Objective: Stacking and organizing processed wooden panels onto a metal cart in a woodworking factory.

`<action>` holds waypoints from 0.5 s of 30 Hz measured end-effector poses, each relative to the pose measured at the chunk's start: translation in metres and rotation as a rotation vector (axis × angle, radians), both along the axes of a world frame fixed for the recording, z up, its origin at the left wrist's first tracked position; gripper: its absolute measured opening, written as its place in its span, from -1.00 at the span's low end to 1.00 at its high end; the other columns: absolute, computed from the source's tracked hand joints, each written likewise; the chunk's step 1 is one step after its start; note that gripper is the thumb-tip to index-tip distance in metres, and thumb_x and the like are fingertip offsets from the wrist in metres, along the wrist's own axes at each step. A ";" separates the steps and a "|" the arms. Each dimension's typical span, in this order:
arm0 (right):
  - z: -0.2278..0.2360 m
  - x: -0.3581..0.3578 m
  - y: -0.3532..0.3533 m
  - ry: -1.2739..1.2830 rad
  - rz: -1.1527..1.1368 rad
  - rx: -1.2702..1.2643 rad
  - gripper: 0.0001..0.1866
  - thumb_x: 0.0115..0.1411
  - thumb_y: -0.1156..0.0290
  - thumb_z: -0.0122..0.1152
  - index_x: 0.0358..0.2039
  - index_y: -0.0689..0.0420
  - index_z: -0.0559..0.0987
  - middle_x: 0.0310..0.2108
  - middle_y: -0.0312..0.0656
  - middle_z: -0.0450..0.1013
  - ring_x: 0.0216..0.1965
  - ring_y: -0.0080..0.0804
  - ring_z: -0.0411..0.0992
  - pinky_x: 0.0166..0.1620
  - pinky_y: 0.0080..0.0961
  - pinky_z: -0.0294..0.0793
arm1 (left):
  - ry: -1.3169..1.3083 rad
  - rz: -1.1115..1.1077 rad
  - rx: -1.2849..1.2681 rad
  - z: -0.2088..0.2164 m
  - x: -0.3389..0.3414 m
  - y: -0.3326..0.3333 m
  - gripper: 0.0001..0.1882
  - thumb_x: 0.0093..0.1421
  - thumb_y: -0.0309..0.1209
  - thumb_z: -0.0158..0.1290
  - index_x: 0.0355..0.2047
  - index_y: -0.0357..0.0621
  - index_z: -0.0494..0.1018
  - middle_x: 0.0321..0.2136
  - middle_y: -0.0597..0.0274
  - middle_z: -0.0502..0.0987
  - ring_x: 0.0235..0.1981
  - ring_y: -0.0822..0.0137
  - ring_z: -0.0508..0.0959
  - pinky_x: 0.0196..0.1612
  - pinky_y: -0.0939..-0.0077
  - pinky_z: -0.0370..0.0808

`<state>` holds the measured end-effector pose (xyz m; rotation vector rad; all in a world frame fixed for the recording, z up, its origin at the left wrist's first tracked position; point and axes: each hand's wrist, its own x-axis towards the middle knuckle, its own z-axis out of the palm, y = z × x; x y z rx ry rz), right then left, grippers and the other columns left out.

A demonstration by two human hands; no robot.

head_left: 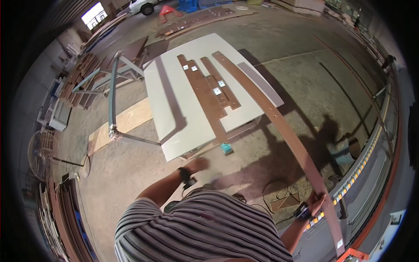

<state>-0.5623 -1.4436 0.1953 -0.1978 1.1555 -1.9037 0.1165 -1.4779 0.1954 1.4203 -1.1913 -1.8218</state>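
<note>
Concrete floor (126, 174), workshop bay; white table (196, 48) at ctr. Long brown board (288, 135) spans from over table's far part to near R side. R. hand (316, 203) grips its near portion, holding firm. L. hand (198, 164) blurred, empty or not: cannot tell; posn. just short of table's near edge. Shorter brown boards (201, 91) lie on table, left of long pc. Teal item (226, 148) at their near end. Metal frame (112, 87) stands left; white vehicle (143, 6) far left.

That long, narrow brown board (290, 139), a white label (339, 243) by one end, slants out past the white surface (152, 100), overhanging its edge.
</note>
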 end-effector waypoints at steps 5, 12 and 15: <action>0.057 0.176 0.030 -0.249 0.139 -0.061 -0.67 0.05 0.22 0.20 -0.19 0.07 0.47 -0.23 -0.29 0.46 -0.22 -0.44 0.40 -0.16 -0.60 0.38 | 0.568 0.173 0.244 0.070 -0.105 -0.059 -0.35 0.16 -0.11 -0.03 0.16 -0.07 0.00 0.07 -0.04 0.22 0.13 0.08 0.21 0.12 0.16 0.21; 0.159 0.268 0.053 -0.067 0.074 -0.255 -0.42 0.03 0.25 0.11 0.05 0.16 0.23 -0.02 -0.21 0.29 0.05 -0.26 0.23 0.10 -0.37 0.18 | 0.628 0.710 0.107 0.078 -0.099 -0.107 -0.83 0.10 -0.30 0.10 -0.39 -0.08 0.39 -0.58 0.40 0.36 -0.56 0.47 0.35 -0.46 0.56 0.35; 0.197 0.252 0.052 0.145 0.097 -0.344 -0.46 0.05 0.18 0.07 -0.03 0.26 0.27 -0.03 -0.07 0.25 0.06 -0.18 0.21 0.15 -0.27 0.09 | 0.491 0.628 0.058 0.008 -0.003 -0.137 -0.79 0.14 -0.29 0.04 -0.30 -0.15 0.39 -0.43 0.26 0.46 -0.45 0.36 0.45 -0.40 0.44 0.42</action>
